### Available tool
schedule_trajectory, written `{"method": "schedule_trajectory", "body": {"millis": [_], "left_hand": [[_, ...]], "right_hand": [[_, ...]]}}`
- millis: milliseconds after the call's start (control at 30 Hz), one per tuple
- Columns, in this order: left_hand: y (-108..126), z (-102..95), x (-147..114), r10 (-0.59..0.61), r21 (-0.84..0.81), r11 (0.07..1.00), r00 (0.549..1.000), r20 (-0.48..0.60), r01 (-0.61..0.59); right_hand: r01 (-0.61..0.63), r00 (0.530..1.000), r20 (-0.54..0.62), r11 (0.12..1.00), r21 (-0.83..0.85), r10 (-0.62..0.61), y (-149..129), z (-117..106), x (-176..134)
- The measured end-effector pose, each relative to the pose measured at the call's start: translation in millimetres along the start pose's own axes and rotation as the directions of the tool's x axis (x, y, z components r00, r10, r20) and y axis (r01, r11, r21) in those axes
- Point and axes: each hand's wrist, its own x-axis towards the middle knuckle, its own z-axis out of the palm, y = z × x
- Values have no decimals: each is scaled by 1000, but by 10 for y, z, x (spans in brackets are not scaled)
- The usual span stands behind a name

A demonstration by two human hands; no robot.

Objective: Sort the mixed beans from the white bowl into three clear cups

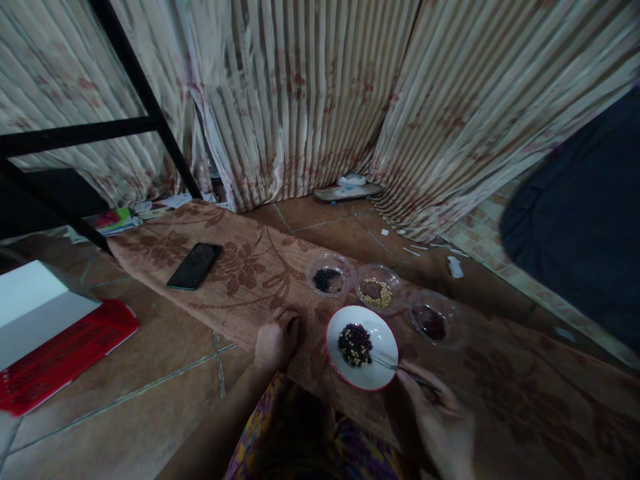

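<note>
A brown flowered cloth [240, 267] lay across the tiled floor [150, 380] before striped curtains [300, 100]. The right hand [443, 420] held tweezers [400, 367] in a narrow grip over the white plate [385, 340] of mixed beans; the left hand [275, 340] rested curled on the cloth.

The cloth [240, 273] is tan-brown with darker brown flowers; on it, the plate [385, 340] is white with a red rim, its beans [355, 345] dark red and pale yellow; left of the plate lies a black phone [195, 266]; behind it hang cream-striped curtains [300, 100] with faded red blooms.
</note>
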Motion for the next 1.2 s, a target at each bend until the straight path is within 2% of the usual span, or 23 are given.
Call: {"method": "schedule_trajectory", "body": {"millis": [200,767,1200], "left_hand": [[3,0,-2,1,-7,1000,1000,3,-1],[-4,7,0,3,-22,1000,1000,-1,-3],[-15,21,1,11,-17,1000,1000,-11,-11]], "right_hand": [[43,997,59,999,-17,-42,48,43,-18],[46,997,63,999,-1,-45,55,77,-9],[137,988,73,990,20,-139,84,97,-8]]}}
